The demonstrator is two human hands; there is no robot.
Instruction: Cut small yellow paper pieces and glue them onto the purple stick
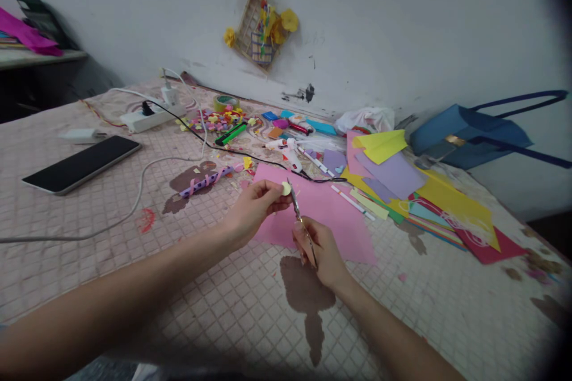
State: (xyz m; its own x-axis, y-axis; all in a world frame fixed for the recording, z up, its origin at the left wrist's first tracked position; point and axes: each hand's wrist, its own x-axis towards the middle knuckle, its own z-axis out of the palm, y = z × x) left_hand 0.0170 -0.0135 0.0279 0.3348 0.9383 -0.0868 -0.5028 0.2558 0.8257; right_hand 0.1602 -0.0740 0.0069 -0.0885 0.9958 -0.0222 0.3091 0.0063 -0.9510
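Between its thumb and fingers, my left hand (257, 205) pinches a small pale yellow paper piece (286, 189). My right hand (319, 247) is closed around the handles of metal scissors (295, 205), whose blades point up and away, right beside the paper piece. Both hands are over a pink sheet (335, 226) lying on the patterned table cover (214, 292). A purple dotted stick wound with pink strip (208, 181) lies left of my left hand. Beyond the pink sheet rests a white glue gun (291, 155).
A black cable (250, 156) crosses behind the pink sheet. Coloured papers (393, 175) and a blue bag (469, 134) are at the right. To the left are a tablet (84, 164) and a power strip (154, 117). Small paper flowers (217, 119) and tape (226, 102) sit near the wall.
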